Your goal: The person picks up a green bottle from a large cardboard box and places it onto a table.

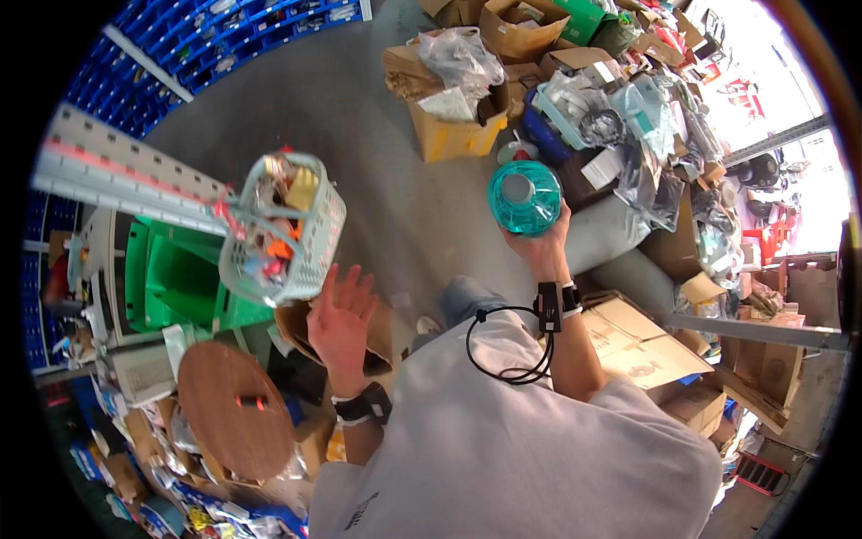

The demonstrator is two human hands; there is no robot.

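Observation:
A large bottle of teal liquid (528, 209) with a grey cap is gripped in my right hand (544, 246), out in front of my body. Nothing is in my left hand (343, 323); its fingers are spread and the palm shows. Just beyond those fingertips is a pale green plastic basket (330, 229), filled with small mixed items, some gold and some orange. It appears to hang by a red tie (227, 214) at the end of a metal shelf beam (135, 172). Both wrists wear black straps, and a black cable loops from the right one.
Open cardboard boxes (465, 138) and heaped bagged goods (640, 128) crowd the right side. At left are a green bin (178, 269) and a round brown wooden top (232, 418). Blue parts bins (242, 40) line the far left. A metal bar (754, 330) juts in at right.

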